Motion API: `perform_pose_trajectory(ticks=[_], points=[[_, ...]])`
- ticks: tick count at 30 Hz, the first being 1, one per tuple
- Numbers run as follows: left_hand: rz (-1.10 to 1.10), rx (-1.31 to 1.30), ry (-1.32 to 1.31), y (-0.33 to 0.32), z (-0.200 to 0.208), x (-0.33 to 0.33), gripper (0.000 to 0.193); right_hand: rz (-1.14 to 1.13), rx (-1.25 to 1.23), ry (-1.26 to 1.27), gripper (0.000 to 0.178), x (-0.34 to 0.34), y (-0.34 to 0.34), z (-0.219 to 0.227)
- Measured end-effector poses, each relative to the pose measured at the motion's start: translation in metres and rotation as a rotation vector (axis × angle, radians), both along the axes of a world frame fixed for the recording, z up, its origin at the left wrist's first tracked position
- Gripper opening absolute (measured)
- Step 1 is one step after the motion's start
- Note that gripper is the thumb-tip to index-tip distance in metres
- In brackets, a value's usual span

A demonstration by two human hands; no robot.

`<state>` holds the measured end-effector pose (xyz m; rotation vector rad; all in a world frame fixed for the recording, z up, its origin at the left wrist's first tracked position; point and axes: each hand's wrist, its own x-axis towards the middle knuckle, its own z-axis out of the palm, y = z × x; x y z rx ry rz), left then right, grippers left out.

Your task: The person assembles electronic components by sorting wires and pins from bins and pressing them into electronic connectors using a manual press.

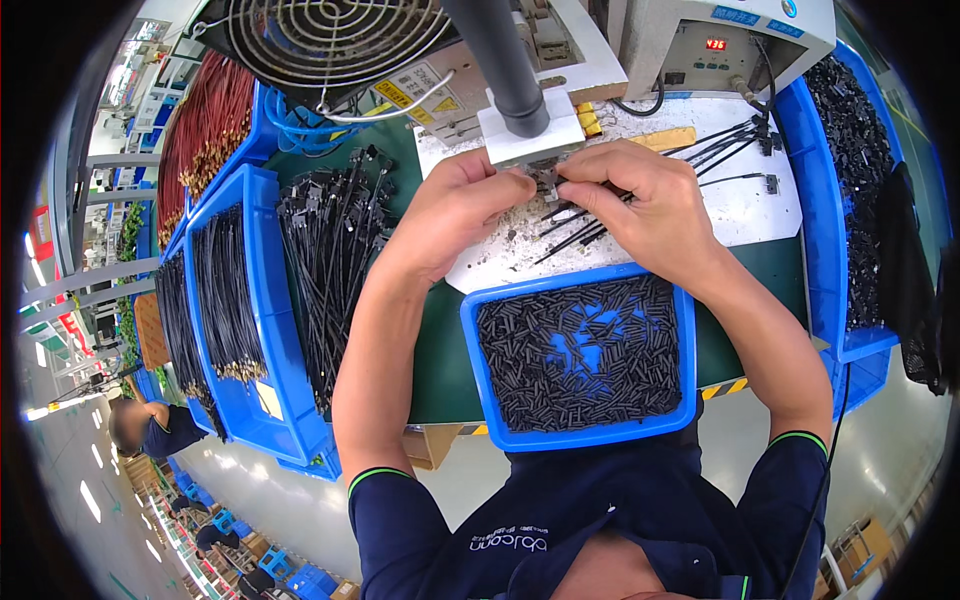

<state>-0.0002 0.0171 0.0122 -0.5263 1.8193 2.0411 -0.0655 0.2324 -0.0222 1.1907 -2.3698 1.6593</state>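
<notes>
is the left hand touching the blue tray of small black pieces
Apart: the head view shows white board between the left hand and the blue tray.

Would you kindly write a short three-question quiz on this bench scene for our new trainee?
1. True or false: the blue tray of short black pieces sits lower in the picture than the white board.

2. What main colour are the wires heaped at the upper left?
A. Green
B. Red
C. White

3. Fill in the blank: the left hand and right hand come close together just below a ____ block on the machine.

Key: 1. True; 2. B; 3. white
</notes>
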Motion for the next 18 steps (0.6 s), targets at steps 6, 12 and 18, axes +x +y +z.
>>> perform_pose_trajectory(ticks=[6, 12, 18], points=[[0.045, -0.008, 0.026, 0.0059, 0.0033, 0.0008, 0.024, 0.011, -0.013, -0.004, 0.015, -0.0012, 0.0007, -0.001], [0.004, -0.016, 0.028, -0.0003, -0.0025, -0.0021, 0.01, 0.007, -0.027, 0.006, 0.016, -0.0012, 0.0, -0.0018], [0.014, -0.026, 0.039, 0.0013, -0.0017, -0.0023, 0.016, 0.001, -0.034, 0.027, 0.017, -0.0012, -0.0002, -0.0031]])
